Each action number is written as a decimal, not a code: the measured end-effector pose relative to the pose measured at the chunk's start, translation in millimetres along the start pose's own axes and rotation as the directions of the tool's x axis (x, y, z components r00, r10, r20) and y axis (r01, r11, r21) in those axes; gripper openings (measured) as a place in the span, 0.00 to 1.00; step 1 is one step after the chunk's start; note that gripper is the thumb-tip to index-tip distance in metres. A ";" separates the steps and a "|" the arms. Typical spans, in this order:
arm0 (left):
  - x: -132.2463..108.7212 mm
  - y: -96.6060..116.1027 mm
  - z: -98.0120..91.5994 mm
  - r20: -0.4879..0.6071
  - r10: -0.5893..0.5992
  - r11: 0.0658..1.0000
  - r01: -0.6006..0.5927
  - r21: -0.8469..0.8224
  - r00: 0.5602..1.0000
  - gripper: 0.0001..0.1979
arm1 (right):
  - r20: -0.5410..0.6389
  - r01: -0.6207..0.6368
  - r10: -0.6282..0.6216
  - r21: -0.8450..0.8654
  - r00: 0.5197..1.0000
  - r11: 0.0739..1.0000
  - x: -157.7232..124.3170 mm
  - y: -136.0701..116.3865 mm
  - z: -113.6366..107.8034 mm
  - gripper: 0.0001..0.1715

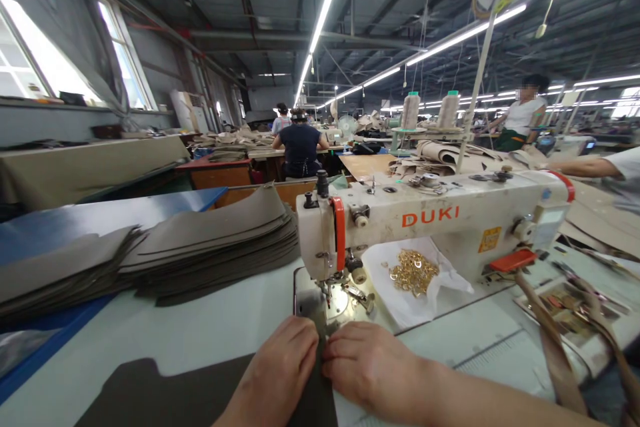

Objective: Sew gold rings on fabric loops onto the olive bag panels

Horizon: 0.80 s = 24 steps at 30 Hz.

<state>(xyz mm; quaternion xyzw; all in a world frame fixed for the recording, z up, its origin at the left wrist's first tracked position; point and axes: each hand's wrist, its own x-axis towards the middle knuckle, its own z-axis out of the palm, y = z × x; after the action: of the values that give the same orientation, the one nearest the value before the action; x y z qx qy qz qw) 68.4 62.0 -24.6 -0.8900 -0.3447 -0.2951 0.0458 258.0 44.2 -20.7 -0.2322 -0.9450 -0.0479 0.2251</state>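
Partly under L hand [280,365], dk sheet [200,395], R hand [367,361] by its edge, both curled, hold unclear

orange letters [430,216] reading "duki" mark the white sewing machine [385,230].

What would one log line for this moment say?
left hand: on dark panel | right hand: at panel's edge | sewing machine: beyond both hands

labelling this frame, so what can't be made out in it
Head view throughout:
Inside the grip of the left hand and right hand: hidden by the hands themselves.
Dark panel: cut off by the bottom edge, partly covered by the left hand.
Yellow label: print too small.
Person at far right: mostly cut off by the right edge.
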 end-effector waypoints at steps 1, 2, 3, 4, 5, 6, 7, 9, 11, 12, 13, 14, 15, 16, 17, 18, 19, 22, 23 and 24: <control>0.1 0.0 0.5 -0.004 0.003 1.000 -0.003 0.002 1.000 0.11 | -0.004 -0.003 0.004 0.008 1.000 1.000 0.1 0.2 0.4 0.10; 0.1 -0.1 0.9 -0.011 0.007 1.000 -0.007 0.002 1.000 0.11 | -0.009 -0.005 0.005 0.016 1.000 1.000 0.1 0.3 0.6 0.10; 0.1 -0.2 1.1 -0.020 0.014 1.000 -0.014 0.001 1.000 0.11 | -0.014 -0.006 0.006 0.024 1.000 1.000 0.2 0.3 0.6 0.09; -0.1 -0.4 1.2 -0.031 0.020 1.000 -0.020 -0.001 0.999 0.11 | -0.018 -0.006 0.007 0.030 1.000 1.000 0.3 0.4 0.6 0.09; -0.4 -0.8 1.2 -0.044 0.025 1.000 -0.025 -0.001 0.999 0.11 | -0.020 -0.007 0.008 0.034 1.000 0.999 0.3 0.4 0.6 0.09; -0.8 -1.3 1.1 -0.056 0.030 1.000 -0.030 0.001 0.998 0.12 | -0.022 -0.008 0.009 0.037 1.000 0.999 0.4 0.5 0.8 0.09; -1.3 -2.1 1.0 -0.067 0.035 0.999 -0.035 0.004 0.997 0.12 | -0.025 -0.009 0.010 0.036 1.000 0.999 0.6 0.6 1.1 0.10; -2.1 -3.7 0.8 -0.078 0.043 0.999 -0.042 0.008 0.996 0.12 | -0.027 -0.008 0.009 0.030 1.000 1.000 1.0 1.1 2.2 0.10; -2.4 -5.1 0.7 -0.079 0.045 0.999 -0.045 0.003 0.996 0.12 | -0.036 -0.001 0.001 0.017 0.999 1.000 1.7 1.8 3.6 0.10; -2.3 -5.6 0.7 -0.079 0.045 0.999 -0.046 -0.002 0.996 0.12 | -0.043 0.006 -0.006 0.010 0.999 1.000 2.1 2.3 4.6 0.10; -2.1 -5.8 0.7 -0.078 0.045 0.999 -0.046 -0.009 0.996 0.12 | -0.054 0.013 -0.013 0.003 0.998 1.000 2.5 2.9 5.8 0.10; -1.8 -5.9 0.8 -0.075 0.046 0.999 -0.047 -0.019 0.996 0.12 | -0.070 0.021 -0.021 -0.002 0.997 1.000 2.7 3.7 7.4 0.11; -1.5 -5.9 1.0 -0.072 0.046 0.998 -0.048 -0.027 0.996 0.12 | -0.084 0.027 -0.028 -0.007 0.996 1.000 2.8 4.4 9.3 0.11; -1.3 -5.8 1.3 -0.067 0.047 0.998 -0.050 -0.034 0.997 0.12 | -0.095 0.032 -0.033 -0.010 0.995 0.999 2.7 5.2 11.5 0.11; -1.1 -5.8 1.6 -0.064 0.048 0.998 -0.051 -0.038 0.997 0.11 | -0.101 0.035 -0.036 -0.010 0.994 0.999 2.3 6.0 14.0 0.11; -1.1 -5.8 2.0 -0.062 0.050 0.998 -0.052 -0.040 0.997 0.11 | -0.106 0.037 -0.037 -0.008 0.994 0.999 1.7 6.6 16.4 0.11; -1.1 -5.9 2.3 -0.061 0.050 0.998 -0.052 -0.038 0.997 0.11 | -0.108 0.036 -0.037 -0.005 0.993 0.999 1.1 7.2 18.7 0.10; -1.1 -6.5 3.1 -0.059 0.049 0.998 -0.051 -0.037 0.997 0.11 | -0.101 0.026 -0.025 0.010 0.995 1.000 -0.3 7.7 22.3 0.08; -0.9 -6.6 3.1 -0.058 0.047 0.998 -0.050 -0.039 0.997 0.11 | -0.097 0.023 -0.021 0.010 0.995 1.000 -0.4 7.6 22.1 0.08; -0.6 -6.6 3.0 -0.057 0.047 0.998 -0.050 -0.041 0.997 0.11 | -0.092 0.019 -0.018 0.008 0.996 1.000 -0.3 7.5 21.5 0.09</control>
<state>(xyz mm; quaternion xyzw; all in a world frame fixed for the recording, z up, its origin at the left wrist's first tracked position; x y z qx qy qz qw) 65.3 67.5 -28.2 -0.8903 -0.3152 -0.3257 0.0438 253.0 54.9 -40.1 -0.2199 -0.9361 -0.0566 0.2688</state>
